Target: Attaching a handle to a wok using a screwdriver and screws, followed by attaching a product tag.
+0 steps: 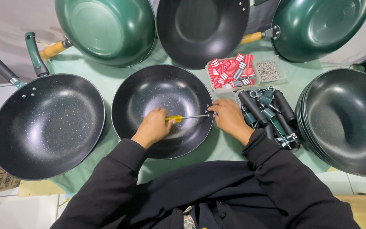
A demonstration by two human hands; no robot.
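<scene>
Left hand: the left hand (152, 126) sits inside the pan (149, 93), fingers curled tight round the yellow handle of the screwdriver (183, 117).
Screwdriver: lies level, shaft running from the left fist across to the right hand, tip at the pan's rim just by the right fingertips.
Right hand: the right hand (229, 116) is at the pan's right edge, fingers bent and pinching at the rim where the small holes are; what it grips there is too small to tell.
Pan: black, speckled, no handle on it, flat on the green cloth (221, 148) directly under both hands.
Handles: a pile of dark handles (267, 114) with green ends, just right of the right hand.
Tray: beyond the right hand, a clear tray (214, 87) with red-and-white tags and small screws.
Stack: nested pans (348, 123) further right.
Left side: a handled pan (47, 127) left of the left hand.
Far side: green woks (106, 29) propped up beyond both hands.
</scene>
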